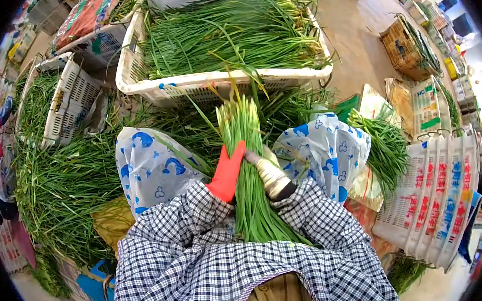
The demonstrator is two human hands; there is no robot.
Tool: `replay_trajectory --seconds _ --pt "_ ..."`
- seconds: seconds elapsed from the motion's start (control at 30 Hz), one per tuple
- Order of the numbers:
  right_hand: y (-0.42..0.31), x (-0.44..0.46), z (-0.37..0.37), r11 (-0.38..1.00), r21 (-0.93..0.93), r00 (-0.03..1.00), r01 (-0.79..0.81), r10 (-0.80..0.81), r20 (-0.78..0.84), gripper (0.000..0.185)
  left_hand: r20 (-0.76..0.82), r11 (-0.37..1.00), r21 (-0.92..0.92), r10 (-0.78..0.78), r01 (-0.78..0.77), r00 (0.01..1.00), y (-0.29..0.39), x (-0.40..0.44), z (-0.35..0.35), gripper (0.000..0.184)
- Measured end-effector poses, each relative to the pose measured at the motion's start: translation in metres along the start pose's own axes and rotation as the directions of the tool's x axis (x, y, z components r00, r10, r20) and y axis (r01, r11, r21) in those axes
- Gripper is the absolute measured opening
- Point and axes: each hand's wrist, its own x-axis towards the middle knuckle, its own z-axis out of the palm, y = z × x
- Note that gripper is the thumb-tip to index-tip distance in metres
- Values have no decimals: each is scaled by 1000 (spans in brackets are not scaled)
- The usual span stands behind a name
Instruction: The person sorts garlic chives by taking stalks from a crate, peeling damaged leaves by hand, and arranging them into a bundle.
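A thick bunch of long green stalks (250, 200) stands upright before my chest, its pale cut ends (238, 112) pointing away from me. My left hand (227, 173), in a red glove, wraps round the bunch from the left. On the other side my right hand (269, 171), in a pale striped glove with a dark cuff, closes on the same bunch. The leaves hang down over my checked smock. Beyond the hands, a white crate (190, 82) holds many similar stalks lying sideways. My knees are covered with white plastic printed in blue.
Loose greens (74, 192) heap up at the left, beside a tilted white crate (67, 102). Another bunch (385, 150) lies right of my knee. Stacked white crates (431, 198) with red print and a wicker basket (405, 47) stand at the right. Other people are at both edges.
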Motion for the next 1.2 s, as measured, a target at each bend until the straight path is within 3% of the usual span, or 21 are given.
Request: replay_trajectory --seconds 0.03,0.1,0.13,0.17,0.2,0.23,0.3,0.33,0.4,0.47,0.53,0.63,0.67,0.73,0.77,0.8,0.87,1.0,1.07,1.13,1.2 --pt "32 7 -12 974 226 999 17 -27 41 55 1 1000 -1 -1 1 1000 -13 -1 -4 55" --pt "67 43 -33 992 -96 996 83 -78 52 56 44 991 -45 -124 126 991 -29 -1 -9 58" --pt "76 63 -40 957 -271 994 107 -102 35 59 46 992 -45 -113 115 993 -23 6 -7 58" --pt "75 84 -53 881 -369 955 295 -264 134 66 150 995 -96 -14 29 989 -10 21 -4 58" --pt "44 90 -44 948 -254 981 193 -188 46 76 245 988 -151 80 -44 966 1 36 -2 60" --pt "11 94 -33 988 -119 993 103 -108 -42 85 230 961 -204 -140 189 963 14 56 -4 62" --pt "-23 120 -27 981 -150 967 122 -151 -203 88 265 880 -335 -256 337 930 14 85 -6 65" --pt "-35 108 -21 997 75 999 34 -31 -43 97 281 825 -395 -312 405 908 18 97 -4 67" --pt "-15 113 -18 967 -170 971 188 -209 -119 97 167 957 -228 -144 180 975 8 84 4 64" --pt "-30 74 -2 985 -160 969 -61 20 -247 87 136 980 -174 -73 96 988 -12 71 2 54" --pt "-5 58 -18 976 85 977 202 -206 50 77 162 966 -220 -102 136 982 -3 31 9 55" --pt "-27 19 -8 916 -224 942 334 -332 48 73 114 961 -271 81 -47 990 16 -14 23 68" --pt "-43 0 -2 890 -66 889 452 -443 112 79 112 961 -271 81 -48 990 23 -15 25 68" --pt "-66 -8 8 760 -23 757 649 -643 116 86 63 903 -34 429 -427 901 48 -13 33 70" --pt "-73 -1 7 619 -278 664 734 -740 107 92 92 902 -127 425 -413 900 69 -11 38 60" --pt "-79 5 7 789 -157 804 594 -587 96 94 114 886 -210 442 -413 890 74 7 36 55" --pt "-79 17 12 857 413 874 309 -427 232 99 146 916 -301 319 -265 936 89 25 32 47" --pt "0 80 -15 990 92 947 110 -132 293 84 33 969 -223 111 -101 993 29 39 2 50" --pt "28 87 -6 990 140 998 34 -40 43 68 35 973 -227 52 -42 998 4 14 2 53" --pt "19 61 14 934 345 981 92 -144 129 49 14 979 -196 64 -60 998 -19 4 0 56" --pt "24 64 19 859 511 968 -22 -109 226 44 -13 976 -218 20 -23 1000 -25 2 -1 60"
